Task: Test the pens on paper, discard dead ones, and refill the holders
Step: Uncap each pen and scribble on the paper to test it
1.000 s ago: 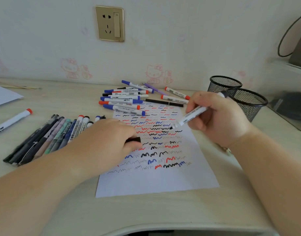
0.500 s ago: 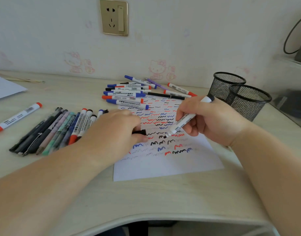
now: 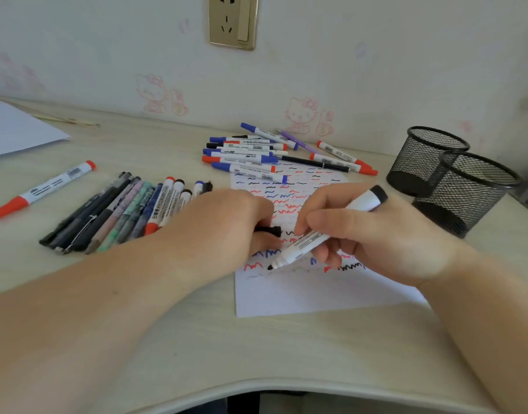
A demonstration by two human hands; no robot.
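Observation:
My right hand (image 3: 373,234) grips a white marker with a black end (image 3: 313,240); its black tip touches the white paper (image 3: 316,294) low on the scribbled area. My left hand (image 3: 226,222) rests on the paper's left edge and holds a black cap (image 3: 271,230). Red, blue and black squiggles cover the sheet's upper part. A row of pens and markers (image 3: 119,216) lies left of my left hand. A pile of markers (image 3: 256,156) sits at the paper's far edge. Two black mesh holders (image 3: 454,180) stand at the right.
A lone red-capped marker (image 3: 44,188) lies at the far left. Another white sheet (image 3: 14,130) sits at the back left corner. A wall socket (image 3: 231,20) is above the desk. The desk's curved front edge (image 3: 256,386) runs close to me.
My right hand has brought the marker down and leftward, from hovering over the squiggles to touching the paper lower on the sheet. The view has tilted down and closer. My left hand keeps the cap.

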